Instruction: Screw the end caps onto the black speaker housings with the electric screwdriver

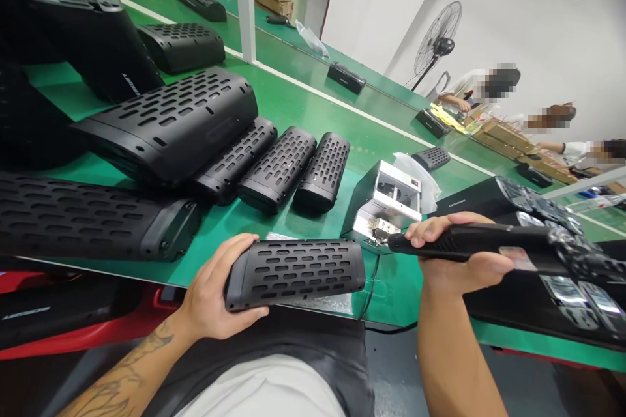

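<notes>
My left hand (218, 290) is wrapped round one end of a black slotted housing (298, 270), near the front edge of the green table (293, 104). My right hand (445, 254) grips a black electric screwdriver (489, 241), held nearly level. The screwdriver's tip points left and meets the front of a small white-and-black screw feeder (386, 199). Whether a screw sits on the bit is too small to tell. A clear flat sheet (337, 303) lies partly under the housing.
Several similar black housings (278, 169) lie at the left, some stacked. More black units with shiny parts (567, 300) stand at the right. A cable (374, 287) runs down by the feeder. A white post (244, 6) rises behind. Co-workers (469, 88) sit farther back, near a fan (440, 39).
</notes>
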Tool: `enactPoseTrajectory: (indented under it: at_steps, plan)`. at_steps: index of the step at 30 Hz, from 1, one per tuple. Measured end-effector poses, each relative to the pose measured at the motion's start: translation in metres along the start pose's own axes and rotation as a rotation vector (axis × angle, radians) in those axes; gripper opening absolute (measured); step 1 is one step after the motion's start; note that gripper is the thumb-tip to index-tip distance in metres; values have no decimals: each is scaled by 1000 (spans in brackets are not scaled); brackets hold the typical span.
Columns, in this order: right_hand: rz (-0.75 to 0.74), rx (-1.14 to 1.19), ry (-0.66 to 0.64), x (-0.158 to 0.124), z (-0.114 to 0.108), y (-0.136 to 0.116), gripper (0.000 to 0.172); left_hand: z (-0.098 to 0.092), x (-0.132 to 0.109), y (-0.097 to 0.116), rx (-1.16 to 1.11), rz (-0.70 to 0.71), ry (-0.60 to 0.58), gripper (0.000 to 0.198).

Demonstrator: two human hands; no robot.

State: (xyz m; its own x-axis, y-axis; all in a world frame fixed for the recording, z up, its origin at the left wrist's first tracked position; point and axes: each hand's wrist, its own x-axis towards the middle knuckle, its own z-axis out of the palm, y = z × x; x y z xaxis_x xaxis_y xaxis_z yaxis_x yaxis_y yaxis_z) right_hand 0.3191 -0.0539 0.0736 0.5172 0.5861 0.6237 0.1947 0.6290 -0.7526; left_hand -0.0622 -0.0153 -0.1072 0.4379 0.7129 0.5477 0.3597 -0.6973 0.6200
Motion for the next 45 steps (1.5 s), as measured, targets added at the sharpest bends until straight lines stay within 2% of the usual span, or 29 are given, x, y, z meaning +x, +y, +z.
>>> enactPoseTrajectory:
  at_steps: [9, 18, 28, 31, 35, 36, 38, 39, 43, 45]
  plan:
    - [-83, -37, 114, 1, -9, 13, 74, 0, -2, -4, 20, 4, -12, 110]
    - [-35, -38, 68, 7, -2, 29, 74, 0, 2, -1, 3, 12, -6, 106]
    - [10, -54, 42, 2, 2, 26, 72, 4, -2, -6, 1, 18, 3, 110]
    - [5, -44, 31, 1, 0, 12, 72, 5, -2, -8, 0, 11, 3, 113]
    - [-3, -5, -45, -19, 6, -40, 74, 5, 0, -8, 3, 21, 11, 115]
    - [9, 3, -94, -29, 12, -55, 69, 5, 1, -7, 2, 26, 14, 115]
    - [130, 5, -115, -51, 27, -80, 49, 5, 2, -6, 6, 30, 10, 115]
    - [142, 23, -142, -62, 35, -89, 49, 6, 2, -6, 9, 27, 4, 115]
    - [190, 120, -332, -88, 62, -96, 64, 9, -1, -6, 0, -3, -2, 117]
    - [243, 143, -386, -88, 67, -90, 60, 11, -3, -6, -9, -1, 7, 117]
